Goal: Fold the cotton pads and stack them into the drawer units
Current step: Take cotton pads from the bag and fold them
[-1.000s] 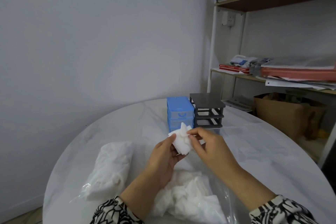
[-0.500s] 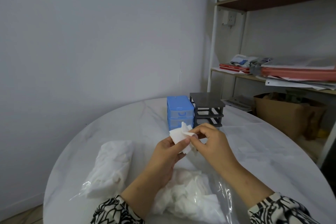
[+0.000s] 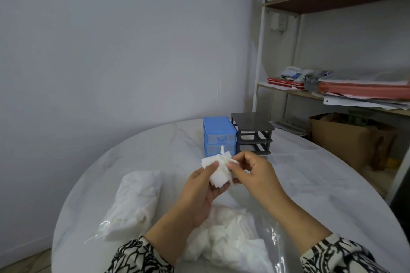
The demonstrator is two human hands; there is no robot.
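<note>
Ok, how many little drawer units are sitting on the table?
2. The blue drawer unit stands at the far side of the table; the dark grey drawer unit is right beside it, on its right.

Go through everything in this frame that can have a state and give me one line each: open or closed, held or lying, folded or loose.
White cotton pad: held between both hands, partly folded.
Left hand: grips the pad.
Right hand: pinches the pad's edge.
Blue plastic drawer unit: upright, visible drawers closed.
Dark grey drawer frame: upright, upper slots empty.
Clear plastic bag of loose pads: lying open.
Second bag of pads: lying, untouched.
</note>
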